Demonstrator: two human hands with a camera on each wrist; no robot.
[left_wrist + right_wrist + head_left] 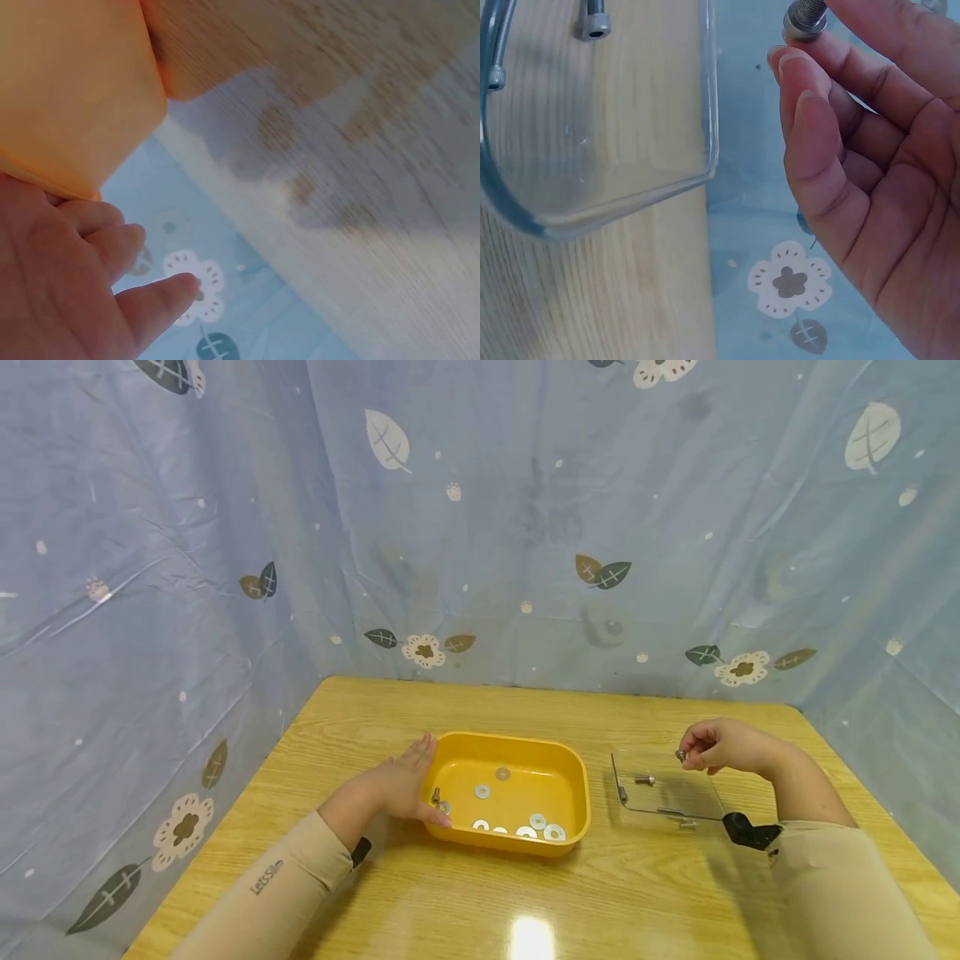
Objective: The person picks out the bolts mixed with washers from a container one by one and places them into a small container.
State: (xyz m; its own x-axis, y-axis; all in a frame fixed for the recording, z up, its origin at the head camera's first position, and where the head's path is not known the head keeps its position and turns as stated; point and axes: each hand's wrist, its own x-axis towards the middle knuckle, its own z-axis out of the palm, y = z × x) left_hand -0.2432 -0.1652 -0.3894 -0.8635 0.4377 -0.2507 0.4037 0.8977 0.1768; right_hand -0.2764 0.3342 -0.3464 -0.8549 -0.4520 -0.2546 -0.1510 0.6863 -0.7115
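My left hand [405, 781] rests on the left end of a yellow tray [555, 845], fingers fairly straight along the outside and thumb over the near rim. Flat washers [482, 792] lie scattered on the tray floor, and a small bolt [436, 795] stands out near the thumb. Over the far right of a clear box [630, 202], my right hand [731, 747] pinches a socket-head bolt [804, 24] between thumb and fingertips. Several socket-head bolts [647, 780] lie inside the clear box.
The wooden table [465, 893] carries the tray on the left and the clear box on the right. A blue patterned curtain [480, 527] hangs close behind the table and along both sides. Black wrist straps [742, 831] show at the sleeves.
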